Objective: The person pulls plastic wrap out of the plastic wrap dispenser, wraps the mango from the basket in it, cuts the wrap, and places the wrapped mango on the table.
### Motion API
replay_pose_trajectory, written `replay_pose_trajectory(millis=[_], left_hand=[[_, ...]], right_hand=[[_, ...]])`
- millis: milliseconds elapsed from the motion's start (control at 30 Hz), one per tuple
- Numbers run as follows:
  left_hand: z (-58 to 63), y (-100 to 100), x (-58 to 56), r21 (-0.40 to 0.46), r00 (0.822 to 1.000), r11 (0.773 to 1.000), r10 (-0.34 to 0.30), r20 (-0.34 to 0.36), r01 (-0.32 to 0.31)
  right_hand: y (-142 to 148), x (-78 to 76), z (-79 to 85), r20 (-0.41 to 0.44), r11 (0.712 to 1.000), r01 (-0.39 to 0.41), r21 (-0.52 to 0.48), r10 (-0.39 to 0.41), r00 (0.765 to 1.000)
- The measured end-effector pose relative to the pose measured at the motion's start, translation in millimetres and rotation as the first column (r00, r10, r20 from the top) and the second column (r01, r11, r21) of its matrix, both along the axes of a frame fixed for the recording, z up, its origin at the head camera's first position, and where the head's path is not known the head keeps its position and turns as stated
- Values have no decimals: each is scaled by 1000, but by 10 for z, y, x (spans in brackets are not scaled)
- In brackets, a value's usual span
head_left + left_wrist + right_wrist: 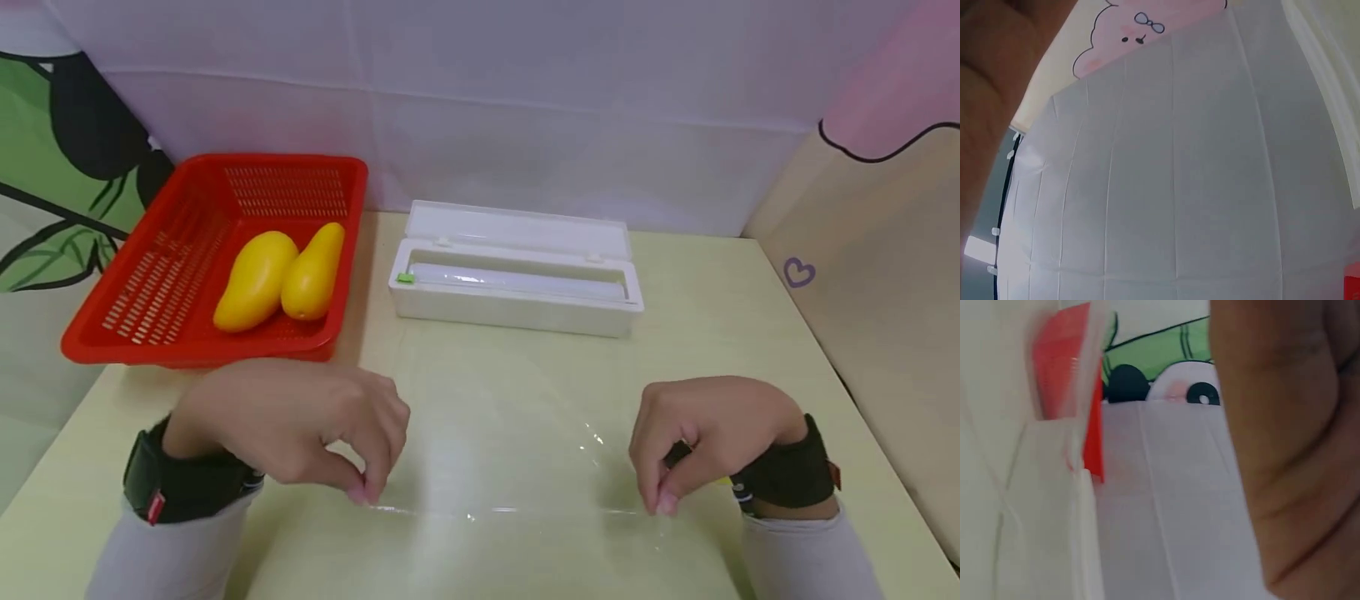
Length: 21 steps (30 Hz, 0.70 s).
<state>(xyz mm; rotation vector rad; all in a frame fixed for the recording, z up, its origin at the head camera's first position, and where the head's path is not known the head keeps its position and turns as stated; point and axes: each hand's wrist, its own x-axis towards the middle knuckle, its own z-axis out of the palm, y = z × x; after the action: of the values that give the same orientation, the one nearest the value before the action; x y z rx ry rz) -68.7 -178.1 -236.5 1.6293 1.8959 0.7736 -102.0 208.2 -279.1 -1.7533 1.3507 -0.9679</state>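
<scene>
Sleeves (168,554): pale, nearest the head camera at the lower left and right; dark straps (198,475) circle both wrists.
Clear film (510,454): near edge drawn between the hands, sheet reaching back toward the open white box (517,321) holding the roll (517,281).
Film risk: I judge uneven pull could wrinkle or tear it; slack could make it cling to itself.
Box risk: a hard tug might drag the box, as I see nothing bracing it.
Left hand (300,425): wrist bent, fingertips down, thumb and finger pinching the film's left end, just beside the red basket (198,357).
Right hand (712,437): mirrors it, pinching the right end.
Wrist views: I cannot make out either pinch.
</scene>
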Motion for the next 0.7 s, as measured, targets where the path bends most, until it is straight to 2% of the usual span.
replay_pose_trajectory(millis=[100,167,233,333,400,467,567,700], left_hand=[[-64,107,5,-195,999,980,-38,2,38],[-111,191,28,-270,997,960,-72,-6,68],[-200,286,52,-300,991,946,-135,-15,125],[-382,455,101,-383,980,905,-200,2,186],[-510,565,123,-468,979,863,-201,27,191],[-611,654,141,-550,983,818,-182,35,171],[-731,736,140,-633,991,765,-127,36,121],[-884,788,159,-712,997,701,-72,-27,31]], right_hand=[[-85,17,-199,158,974,-4,227,-33,987],[-157,51,-307,246,924,-6,382,-95,965],[-229,87,-408,270,856,7,517,-171,948],[-323,130,-547,187,758,66,649,-242,952],[-372,146,-630,122,708,106,698,-263,957],[-405,161,-696,74,669,140,730,-281,957],[-435,171,-774,33,651,162,742,-276,961],[-446,197,-834,-9,634,198,748,-288,957]])
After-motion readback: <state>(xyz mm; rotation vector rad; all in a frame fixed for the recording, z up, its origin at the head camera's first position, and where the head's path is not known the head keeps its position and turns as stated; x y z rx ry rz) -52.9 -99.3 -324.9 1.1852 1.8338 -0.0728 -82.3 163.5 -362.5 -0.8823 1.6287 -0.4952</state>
